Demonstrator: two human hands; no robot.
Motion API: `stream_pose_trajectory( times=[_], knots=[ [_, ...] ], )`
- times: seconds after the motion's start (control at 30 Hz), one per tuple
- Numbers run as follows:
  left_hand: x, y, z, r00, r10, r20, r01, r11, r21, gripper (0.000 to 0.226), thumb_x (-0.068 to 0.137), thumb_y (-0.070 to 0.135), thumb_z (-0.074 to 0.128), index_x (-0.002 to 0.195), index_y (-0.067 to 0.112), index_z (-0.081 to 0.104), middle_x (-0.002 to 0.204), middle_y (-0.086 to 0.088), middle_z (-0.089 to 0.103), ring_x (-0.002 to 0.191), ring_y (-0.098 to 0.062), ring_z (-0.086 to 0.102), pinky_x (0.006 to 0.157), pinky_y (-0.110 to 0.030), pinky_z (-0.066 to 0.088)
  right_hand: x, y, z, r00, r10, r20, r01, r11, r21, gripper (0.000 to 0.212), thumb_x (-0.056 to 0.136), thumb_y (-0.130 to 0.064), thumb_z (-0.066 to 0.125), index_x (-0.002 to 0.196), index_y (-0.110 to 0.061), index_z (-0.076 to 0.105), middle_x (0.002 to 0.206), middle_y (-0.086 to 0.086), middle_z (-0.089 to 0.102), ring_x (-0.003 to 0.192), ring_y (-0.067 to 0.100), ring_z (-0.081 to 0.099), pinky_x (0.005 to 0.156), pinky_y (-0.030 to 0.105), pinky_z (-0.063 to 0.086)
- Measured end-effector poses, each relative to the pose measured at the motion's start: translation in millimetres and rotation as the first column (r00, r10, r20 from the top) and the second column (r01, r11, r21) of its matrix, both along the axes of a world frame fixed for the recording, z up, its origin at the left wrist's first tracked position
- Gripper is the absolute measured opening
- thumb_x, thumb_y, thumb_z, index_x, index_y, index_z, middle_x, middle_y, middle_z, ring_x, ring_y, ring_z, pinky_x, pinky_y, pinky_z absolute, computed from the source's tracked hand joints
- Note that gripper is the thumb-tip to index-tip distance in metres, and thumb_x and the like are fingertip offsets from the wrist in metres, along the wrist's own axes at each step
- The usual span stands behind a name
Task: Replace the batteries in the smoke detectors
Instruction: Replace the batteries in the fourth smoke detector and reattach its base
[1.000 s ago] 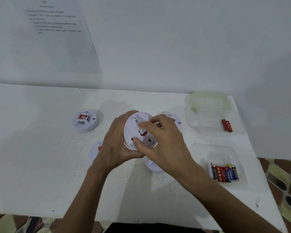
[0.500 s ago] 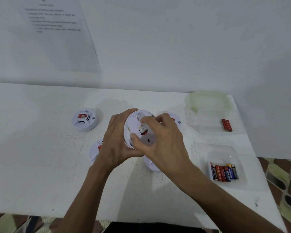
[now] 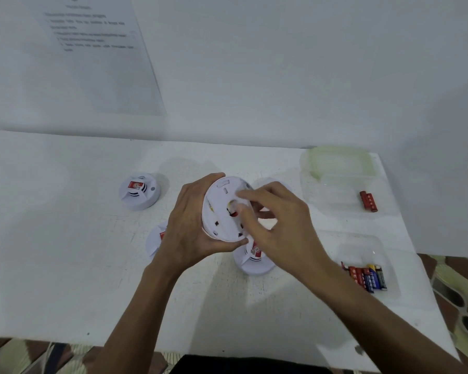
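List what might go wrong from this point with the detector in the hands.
1. The held smoke detector is tilted above the table, gripped at its edge by the left hand; as the right hand works at the opening in its back, it may slip and drop onto the detector below.
2. Two battery groups sit apart: red ones in the far tray, mixed ones nearer. Confusing old with new seems possible.

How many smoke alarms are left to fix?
Hard to count what's finished. Two red batteries lie in the far clear tray, maybe old ones. Right now the left hand holds one detector back side up while the right hand works at its battery slot. At least three other detectors, like the one at far left, wait on the table, with the near batteries.
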State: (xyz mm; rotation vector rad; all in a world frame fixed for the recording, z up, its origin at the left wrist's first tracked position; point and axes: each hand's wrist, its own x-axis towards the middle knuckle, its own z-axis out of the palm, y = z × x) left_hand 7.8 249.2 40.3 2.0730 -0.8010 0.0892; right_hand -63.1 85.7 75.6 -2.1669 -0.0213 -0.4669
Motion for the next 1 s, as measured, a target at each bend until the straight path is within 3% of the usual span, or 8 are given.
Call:
stream_pose_trajectory(
  times=[0.1,0.23,0.33,0.43,0.63,0.8,0.9,1.0],
  knots=[
    [2,1,-11,0.997,-0.068,-0.03,0.068,0.998,0.007,0.088,0.07,0.071,0.06,0.141,0.028,0.03,0.144,0.011,0.039,0.13,0.006,0.031,0.112,-0.024,0.025,1,-15,1,0.993,0.117,-0.017,-0.117,0.993,0.027,0.036,0.091,-0.031,0.049,0.112,-0.014,0.072,0.093,-0.004,0.061,0.087,0.003,0.061,0.074,0.009,0.051],
    [-1,1,-6,0.991,-0.107,-0.074,0.104,0.993,-0.047,0.079,0.071,0.078,0.054,0.137,0.058,0.016,0.14,0.042,0.025,0.129,0.013,0.028,0.109,-0.01,0.02,1,-23,2,0.981,0.174,-0.081,-0.174,0.985,0.012,0.029,0.093,-0.02,0.054,0.115,-0.016,0.07,0.095,-0.001,0.064,0.088,0.005,0.062,0.076,0.01,0.051],
    [-2,1,-6,0.992,-0.095,-0.078,0.089,0.993,-0.073,0.078,0.067,0.082,0.053,0.133,0.065,0.016,0.136,0.044,0.027,0.128,0.011,0.032,0.109,-0.012,0.024,0,-26,5,0.961,0.211,-0.18,-0.199,0.976,0.086,0.024,0.096,-0.019,0.056,0.116,-0.021,0.069,0.098,-0.007,0.068,0.092,0.003,0.064,0.078,0.013,0.053],
    [-2,0,-1,0.998,-0.054,-0.026,0.052,0.995,-0.083,0.087,0.063,0.079,0.061,0.136,0.054,0.022,0.137,0.034,0.034,0.127,-0.003,0.04,0.108,-0.022,0.032,-4,-28,9,0.944,0.235,-0.231,-0.201,0.966,0.162,0.022,0.098,-0.022,0.055,0.116,-0.025,0.067,0.103,-0.014,0.068,0.096,0.003,0.064,0.078,0.013,0.052],
    [-5,-6,15,0.995,-0.098,0.013,0.098,0.994,-0.048,0.096,0.058,0.063,0.076,0.135,0.023,0.035,0.134,0.004,0.044,0.123,-0.011,0.044,0.099,-0.019,0.039,-13,-24,18,0.94,0.237,-0.244,-0.153,0.935,0.321,0.041,0.085,-0.049,0.05,0.122,-0.033,0.061,0.118,-0.016,0.064,0.104,-0.003,0.061,0.078,0.007,0.049],
    [-5,-15,20,0.987,-0.161,0.021,0.158,0.98,0.121,0.109,0.057,0.058,0.078,0.146,0.033,0.019,0.136,0.007,0.035,0.123,-0.01,0.039,0.096,-0.019,0.039,-16,-25,19,0.934,0.236,-0.27,-0.106,0.901,0.42,0.05,0.081,-0.049,0.061,0.128,-0.032,0.055,0.115,-0.011,0.067,0.102,0.007,0.066,0.079,0.028,0.06],
    [-5,-17,21,0.991,-0.123,0.06,0.111,0.979,0.171,0.109,0.058,0.071,0.068,0.146,0.039,0.012,0.139,0.011,0.035,0.122,-0.012,0.037,0.096,-0.02,0.034,-18,-32,20,0.932,0.248,-0.264,-0.069,0.838,0.542,0.039,0.094,-0.024,0.059,0.133,-0.027,0.053,0.108,-0.003,0.071,0.099,0.014,0.069,0.074,0.037,0.062],
    [-5,-18,18,0.989,-0.149,0.024,0.146,0.984,0.107,0.092,0.064,0.087,0.046,0.14,0.054,0.006,0.142,0.023,0.024,0.13,-0.007,0.029,0.105,-0.017,0.018,-20,-41,18,0.934,0.26,-0.246,-0.033,0.746,0.665,0.034,0.1,-0.01,0.049,0.131,-0.024,0.056,0.106,0.01,0.07,0.105,0.024,0.067,0.072,0.052,0.06]
  ],
)
